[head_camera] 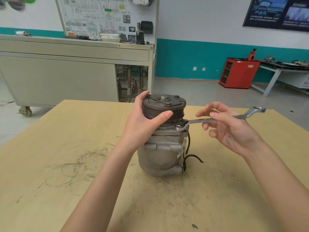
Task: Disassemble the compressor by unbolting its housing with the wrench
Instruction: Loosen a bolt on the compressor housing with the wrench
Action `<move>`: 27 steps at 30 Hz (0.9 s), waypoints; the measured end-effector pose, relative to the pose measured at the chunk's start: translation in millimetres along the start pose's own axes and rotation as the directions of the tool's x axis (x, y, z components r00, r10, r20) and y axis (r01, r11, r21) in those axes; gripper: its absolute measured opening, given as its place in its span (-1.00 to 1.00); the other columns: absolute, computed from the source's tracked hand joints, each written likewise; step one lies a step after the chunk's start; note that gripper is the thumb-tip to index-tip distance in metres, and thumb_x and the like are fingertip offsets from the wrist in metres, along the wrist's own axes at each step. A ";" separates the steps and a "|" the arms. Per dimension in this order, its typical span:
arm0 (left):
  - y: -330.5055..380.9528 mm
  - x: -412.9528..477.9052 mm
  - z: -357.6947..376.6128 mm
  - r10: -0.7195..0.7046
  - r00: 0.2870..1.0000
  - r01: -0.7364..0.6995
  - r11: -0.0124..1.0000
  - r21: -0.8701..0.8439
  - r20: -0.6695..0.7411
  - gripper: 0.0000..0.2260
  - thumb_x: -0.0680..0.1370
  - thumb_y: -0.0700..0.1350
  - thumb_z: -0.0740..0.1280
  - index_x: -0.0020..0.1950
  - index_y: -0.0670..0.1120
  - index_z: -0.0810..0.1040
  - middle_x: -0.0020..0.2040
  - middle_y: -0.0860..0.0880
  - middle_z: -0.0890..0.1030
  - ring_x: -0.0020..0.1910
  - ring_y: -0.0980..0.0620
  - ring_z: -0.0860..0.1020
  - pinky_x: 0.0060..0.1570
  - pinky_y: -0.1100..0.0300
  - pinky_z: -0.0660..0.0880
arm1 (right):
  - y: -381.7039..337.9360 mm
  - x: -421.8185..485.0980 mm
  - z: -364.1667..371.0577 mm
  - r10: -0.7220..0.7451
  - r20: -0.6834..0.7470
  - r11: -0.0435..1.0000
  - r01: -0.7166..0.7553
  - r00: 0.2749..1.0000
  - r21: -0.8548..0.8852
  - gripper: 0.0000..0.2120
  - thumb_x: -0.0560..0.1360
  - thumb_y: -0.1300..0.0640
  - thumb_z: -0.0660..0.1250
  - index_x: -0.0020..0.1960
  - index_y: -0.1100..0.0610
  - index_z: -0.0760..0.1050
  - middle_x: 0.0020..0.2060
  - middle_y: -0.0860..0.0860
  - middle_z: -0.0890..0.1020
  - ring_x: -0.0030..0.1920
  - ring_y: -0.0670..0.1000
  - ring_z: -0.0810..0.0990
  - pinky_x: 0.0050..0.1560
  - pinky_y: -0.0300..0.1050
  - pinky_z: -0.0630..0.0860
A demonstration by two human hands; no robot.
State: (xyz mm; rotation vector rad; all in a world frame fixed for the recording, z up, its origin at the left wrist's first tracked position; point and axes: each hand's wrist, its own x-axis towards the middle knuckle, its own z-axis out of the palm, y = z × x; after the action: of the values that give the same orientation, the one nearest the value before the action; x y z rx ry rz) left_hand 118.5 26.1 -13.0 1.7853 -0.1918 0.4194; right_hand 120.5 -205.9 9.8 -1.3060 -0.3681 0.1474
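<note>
- Grey cast compressor stands upright mid-table; left hand wraps its pulley, thumb and fingers curled round the rim.
- Wrench ring sits over a flange bolt; right hand pinches the shank loosely, fingers half spread.
- Recommended: seat ring fully, close the fist, pull level, brace with left.

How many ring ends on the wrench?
2. One ring end sits over a housing bolt below the pulley; the other hangs free past the right hand holding the wrench.
</note>
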 end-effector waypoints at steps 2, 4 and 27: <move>-0.6 0.3 -0.2 0.000 1.000 0.000 1.000 0.000 0.002 -0.28 0.40 0.08 0.51 0.48 0.13 0.24 0.21 0.26 0.47 0.22 0.26 0.48 0.22 0.28 0.43 | 5.3 15.8 -1.9 0.007 0.011 0.990 -0.009 1.000 0.140 -0.86 0.43 0.28 0.22 -0.02 0.14 0.41 -0.27 0.10 0.65 -0.45 -0.06 0.54 -0.54 -0.33 0.44; -0.6 -0.1 0.2 0.002 1.000 -0.002 1.000 0.003 0.002 -0.28 0.41 0.07 0.51 0.48 0.12 0.24 0.26 0.18 0.48 0.24 0.20 0.49 0.24 0.25 0.44 | 11.9 28.5 3.6 0.015 0.000 0.971 -0.015 1.000 0.238 -0.89 0.45 0.23 0.20 -0.02 0.14 0.38 -0.38 0.07 0.62 -0.51 -0.07 0.51 -0.58 -0.34 0.41; -2.0 -0.3 -0.7 0.011 1.000 -0.011 1.000 0.008 -0.001 -0.28 0.39 0.12 0.50 0.47 0.15 0.24 0.17 0.31 0.46 0.15 0.34 0.49 0.11 0.38 0.45 | -2.4 -3.2 66.0 0.040 -0.543 0.739 0.342 0.838 0.581 -0.70 0.62 0.14 0.15 -0.26 0.17 0.42 -0.51 0.00 0.35 -0.50 -0.07 0.32 -0.30 -0.18 0.51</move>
State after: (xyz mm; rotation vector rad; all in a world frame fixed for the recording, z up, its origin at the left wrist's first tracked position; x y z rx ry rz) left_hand 118.8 27.3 -14.7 1.7922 -0.1997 0.4298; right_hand 94.5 -147.2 25.6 -0.5473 0.0644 -0.2208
